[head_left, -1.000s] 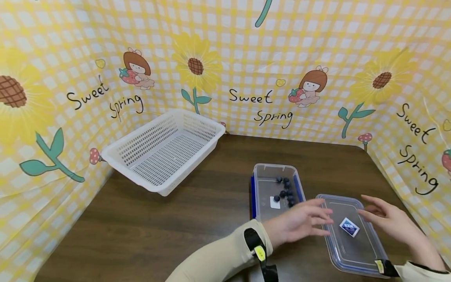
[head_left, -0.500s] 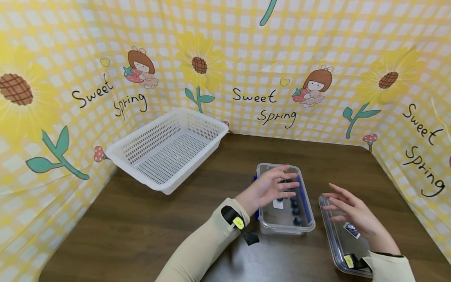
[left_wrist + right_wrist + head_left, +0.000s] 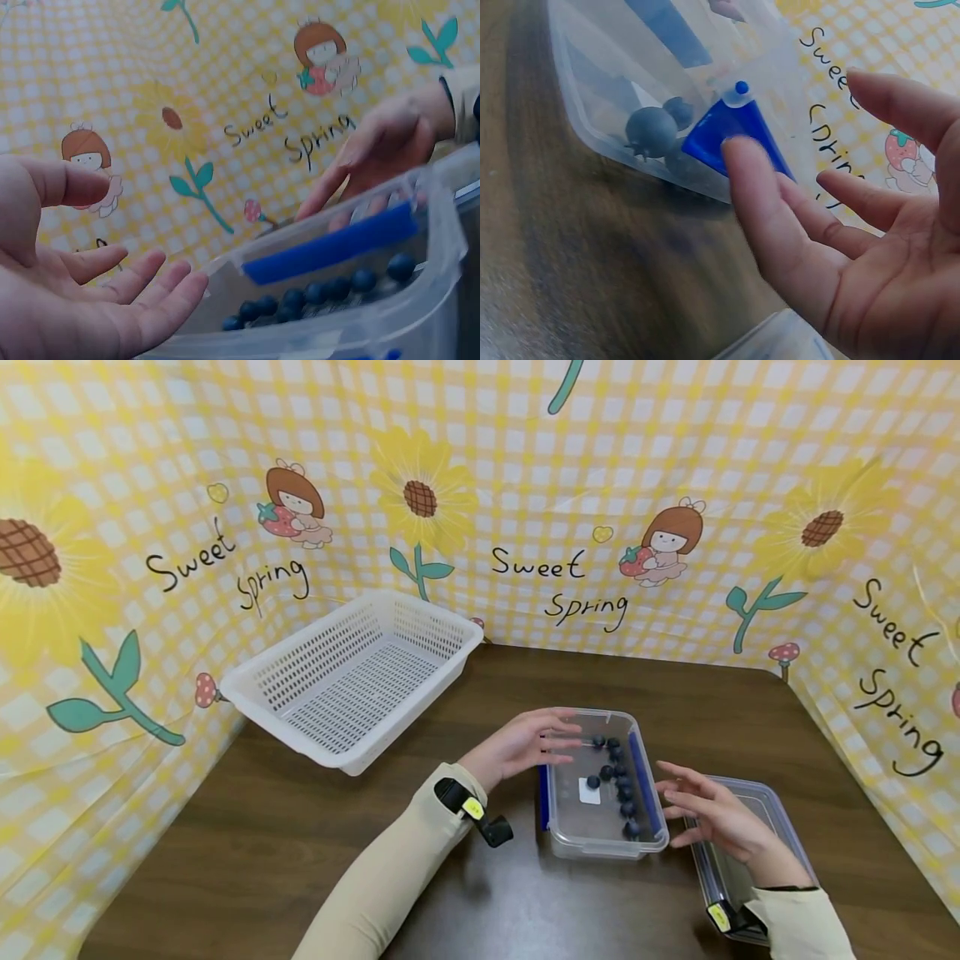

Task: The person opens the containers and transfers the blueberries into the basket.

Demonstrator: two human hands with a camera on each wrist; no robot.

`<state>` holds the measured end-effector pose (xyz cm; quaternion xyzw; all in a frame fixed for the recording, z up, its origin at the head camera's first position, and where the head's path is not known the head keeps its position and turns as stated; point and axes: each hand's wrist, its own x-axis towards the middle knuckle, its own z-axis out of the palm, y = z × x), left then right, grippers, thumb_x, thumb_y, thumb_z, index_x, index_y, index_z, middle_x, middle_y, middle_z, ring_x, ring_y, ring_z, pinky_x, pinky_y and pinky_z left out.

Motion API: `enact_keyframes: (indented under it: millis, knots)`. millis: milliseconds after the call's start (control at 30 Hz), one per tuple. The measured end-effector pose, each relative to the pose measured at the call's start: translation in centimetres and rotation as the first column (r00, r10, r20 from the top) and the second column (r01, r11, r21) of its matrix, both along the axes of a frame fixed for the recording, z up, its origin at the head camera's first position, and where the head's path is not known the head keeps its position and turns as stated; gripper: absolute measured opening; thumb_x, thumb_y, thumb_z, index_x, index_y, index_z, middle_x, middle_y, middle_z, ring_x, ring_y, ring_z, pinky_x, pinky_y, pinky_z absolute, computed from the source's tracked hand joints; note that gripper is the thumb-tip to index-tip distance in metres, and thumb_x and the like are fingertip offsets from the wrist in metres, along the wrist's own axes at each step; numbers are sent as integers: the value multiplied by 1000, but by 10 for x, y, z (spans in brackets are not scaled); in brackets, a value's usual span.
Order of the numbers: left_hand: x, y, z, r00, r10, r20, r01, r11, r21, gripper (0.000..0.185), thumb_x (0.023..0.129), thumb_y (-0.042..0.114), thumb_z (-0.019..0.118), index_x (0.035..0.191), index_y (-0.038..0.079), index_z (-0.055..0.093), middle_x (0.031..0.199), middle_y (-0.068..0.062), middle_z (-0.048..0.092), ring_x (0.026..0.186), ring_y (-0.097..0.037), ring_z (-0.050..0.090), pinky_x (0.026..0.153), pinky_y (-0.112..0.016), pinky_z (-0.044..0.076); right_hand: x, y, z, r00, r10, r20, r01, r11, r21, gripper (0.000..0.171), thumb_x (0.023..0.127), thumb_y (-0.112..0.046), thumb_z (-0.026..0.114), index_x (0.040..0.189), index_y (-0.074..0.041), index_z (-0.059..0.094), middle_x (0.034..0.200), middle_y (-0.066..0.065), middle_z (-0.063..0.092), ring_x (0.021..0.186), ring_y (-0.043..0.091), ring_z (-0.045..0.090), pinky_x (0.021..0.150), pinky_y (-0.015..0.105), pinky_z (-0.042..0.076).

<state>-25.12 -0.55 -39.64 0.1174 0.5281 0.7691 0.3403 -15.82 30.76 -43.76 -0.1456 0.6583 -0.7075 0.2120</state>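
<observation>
A clear plastic food container (image 3: 573,822) with blue side clips stands uncovered on the table, with several blueberries (image 3: 623,794) gathered mostly along its right side. My left hand (image 3: 521,745) is at the container's far left side, fingers spread over the rim; whether it touches cannot be told. On the other side, my right hand (image 3: 712,814) is close to the right wall, fingers loosely bent and holding nothing. Under that hand lies the clear lid (image 3: 780,827), partly covered by hand and sleeve. The right wrist view shows a blueberry (image 3: 651,132) through the wall, near a blue clip (image 3: 731,135).
A white perforated basket (image 3: 352,693) stands at the back left of the dark wooden table (image 3: 300,852). Yellow checked cloth (image 3: 540,485) with printed flowers hangs around the back and sides.
My left hand has gone from near the lid, across the container, to its left side. My right hand has moved left from the lid's right edge to the container's right side.
</observation>
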Motion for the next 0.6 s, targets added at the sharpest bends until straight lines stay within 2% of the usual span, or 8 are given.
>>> enact_keyframes:
  millis: [100,233,400,500,600]
  knots:
    - [-6,0,2,999,-8,-44,5,998,-68,51,104,7,46,152,-2,33,150,-30,37,136,-43,41,109,-50,42,-1,-1,-2,1000,18,-1,-18,1000,-8,45,106,-4,44,137,-35,54,123,1,57,100,16,63,72,40,62]
    - [-11,6,6,995,-50,-82,38,989,-142,50,105,6,44,152,-3,29,150,-32,35,136,-44,40,110,-49,41,-4,-1,-5,999,43,-6,-43,998,-42,47,105,0,44,138,-32,53,123,4,58,103,17,64,76,40,62]
    - [-18,20,5,988,-115,-101,85,961,-264,56,101,0,47,152,-5,26,149,-33,35,135,-46,40,111,-49,40,-6,0,-9,998,63,-2,-63,994,-91,50,103,4,44,138,-30,55,123,6,60,104,19,65,77,38,61]
    - [-17,29,6,979,-165,-117,110,919,-378,57,99,-2,50,151,-7,29,146,-31,41,132,-46,44,109,-49,43,-6,0,-10,998,61,5,-60,994,-92,50,103,5,45,137,-30,55,123,6,60,104,20,66,77,38,61]
    - [-13,39,10,961,-241,-135,141,850,-508,55,99,1,52,148,-10,32,142,-28,47,128,-44,50,105,-48,47,-7,0,-10,998,59,9,-58,994,-88,48,103,4,45,137,-28,55,122,7,60,103,21,66,77,39,62]
